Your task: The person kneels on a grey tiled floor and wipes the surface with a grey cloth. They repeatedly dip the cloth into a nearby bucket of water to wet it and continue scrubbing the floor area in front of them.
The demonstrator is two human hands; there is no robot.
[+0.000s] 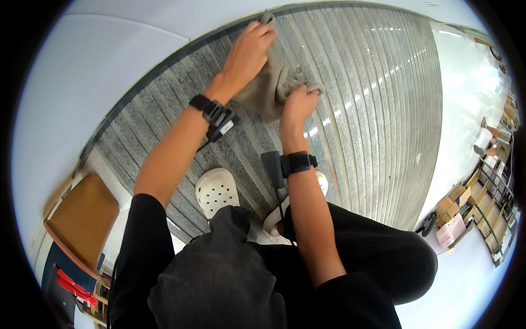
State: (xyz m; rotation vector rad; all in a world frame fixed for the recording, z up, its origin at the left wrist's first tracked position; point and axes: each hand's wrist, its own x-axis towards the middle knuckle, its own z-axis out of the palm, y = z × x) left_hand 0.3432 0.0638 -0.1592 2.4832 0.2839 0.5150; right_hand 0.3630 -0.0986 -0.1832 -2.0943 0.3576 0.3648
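My left hand (255, 49) pinches a grey-beige cloth (263, 93) at its upper end, by the dark edge strip of a grey ribbed floor surface (372, 115). Lower and to the right, my right hand (300, 101) has its fingers closed on a bunched fold of the same cloth, which is draped over the ridges. Both wrists wear black straps with small devices (219, 118). Below my hands, white clogs (216, 192) are on my feet on the ribbed surface.
A white wall (98, 49) borders the ribbed surface at upper left. A brown chair (82, 219) stands at left. At right, a white floor (455, 82) holds a trolley with boxes (455, 205); farther back, another person's legs (490, 140) show.
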